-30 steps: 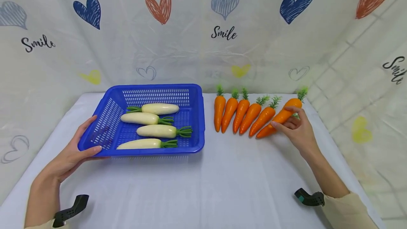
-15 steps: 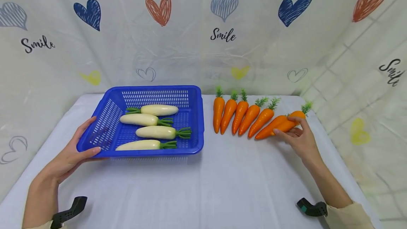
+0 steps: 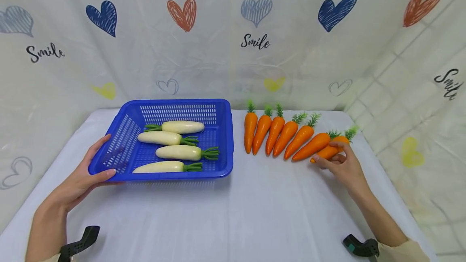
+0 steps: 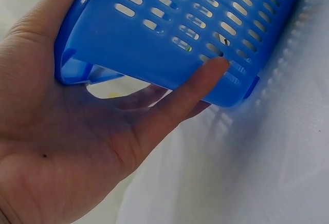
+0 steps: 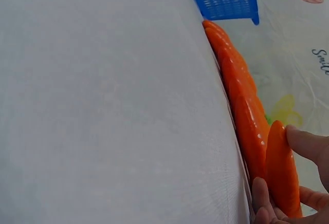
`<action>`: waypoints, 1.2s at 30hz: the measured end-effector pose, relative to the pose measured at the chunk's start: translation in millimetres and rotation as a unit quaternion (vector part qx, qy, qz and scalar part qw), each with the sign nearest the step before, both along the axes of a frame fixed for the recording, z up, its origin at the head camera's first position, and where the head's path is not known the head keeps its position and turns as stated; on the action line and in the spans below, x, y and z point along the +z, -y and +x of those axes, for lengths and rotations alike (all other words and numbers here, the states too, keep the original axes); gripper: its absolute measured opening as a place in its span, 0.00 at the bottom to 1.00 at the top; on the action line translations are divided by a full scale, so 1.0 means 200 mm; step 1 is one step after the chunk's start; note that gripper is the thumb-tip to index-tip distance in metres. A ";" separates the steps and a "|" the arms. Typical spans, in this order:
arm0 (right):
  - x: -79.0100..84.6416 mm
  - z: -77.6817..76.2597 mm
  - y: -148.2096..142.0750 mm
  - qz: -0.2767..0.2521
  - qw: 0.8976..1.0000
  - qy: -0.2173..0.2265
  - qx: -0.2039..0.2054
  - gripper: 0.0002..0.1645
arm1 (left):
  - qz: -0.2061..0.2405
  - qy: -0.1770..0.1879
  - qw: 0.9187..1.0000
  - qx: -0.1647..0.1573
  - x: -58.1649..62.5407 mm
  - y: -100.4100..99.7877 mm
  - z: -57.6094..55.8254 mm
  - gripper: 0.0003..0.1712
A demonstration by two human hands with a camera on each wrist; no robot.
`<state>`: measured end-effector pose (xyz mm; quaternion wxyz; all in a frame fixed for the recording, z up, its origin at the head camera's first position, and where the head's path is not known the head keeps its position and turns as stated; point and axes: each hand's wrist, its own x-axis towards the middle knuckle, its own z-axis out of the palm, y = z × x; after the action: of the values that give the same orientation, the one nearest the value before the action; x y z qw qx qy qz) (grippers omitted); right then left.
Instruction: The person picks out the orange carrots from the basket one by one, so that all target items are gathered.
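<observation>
In the head view, my left hand [image 3: 78, 179] grips a blue plastic basket [image 3: 229, 140] at its near left corner, thumb over the rim. Seen from the left wrist, one finger of that hand [image 4: 77, 147] lies along the slotted basket wall [image 4: 139, 39]. Several white radishes [image 3: 178, 152] with green stems lie in the basket. On the right, my right hand [image 3: 347, 169] pinches the end carrot [image 3: 325, 154] between thumb and fingers. Several other orange carrots [image 3: 300, 140] with leafy green tops fan out to its left. The right wrist view shows the held carrot [image 5: 281, 172] close to its neighbour.
A white cloth covers the table [image 3: 233, 221]. Behind it hangs a pale curtain [image 3: 218, 51] printed with hearts and words. Each wrist wears a black device, one on the left [image 3: 80, 244] and one on the right [image 3: 360, 246].
My right hand has moved the pinched carrot slightly right and toward me; it lay across its neighbour and now sits beside it, uncovering that carrot. My left hand stays on the basket.
</observation>
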<state>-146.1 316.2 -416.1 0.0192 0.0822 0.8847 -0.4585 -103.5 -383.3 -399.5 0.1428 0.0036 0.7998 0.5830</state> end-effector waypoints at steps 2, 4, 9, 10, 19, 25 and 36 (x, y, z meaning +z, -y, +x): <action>0.00 0.00 0.00 -0.004 1.000 0.001 0.008 0.49 | -0.001 0.001 1.000 0.001 0.00 0.00 0.00 0.55; -0.01 0.00 -0.01 -0.004 1.000 -0.003 0.017 0.48 | -0.004 0.002 1.000 0.003 0.00 0.00 0.00 0.55; -0.02 -0.01 -0.01 0.009 0.999 0.000 0.035 0.49 | -0.005 0.003 1.000 0.003 0.00 0.00 0.00 0.55; -0.02 -0.01 -0.01 0.013 0.999 0.002 0.038 0.50 | -0.003 0.003 1.000 0.001 -0.01 0.00 0.00 0.55; -0.02 -0.01 -0.01 0.009 0.999 -0.012 0.028 0.49 | -0.011 0.002 1.000 -0.002 0.00 0.00 0.00 0.55; 0.02 -0.03 -0.01 0.024 0.997 -0.068 -0.003 0.45 | -0.037 -0.003 0.999 -0.001 0.02 0.00 0.00 0.56; 0.09 -0.14 0.06 0.024 0.986 -0.161 -0.040 0.28 | -0.103 0.001 0.995 0.007 0.06 0.00 0.00 0.60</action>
<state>-173.8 304.0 -399.1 -0.1437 0.0432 0.8830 -0.4448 -103.5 -382.5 -388.3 0.1390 -0.0170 0.8553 0.4989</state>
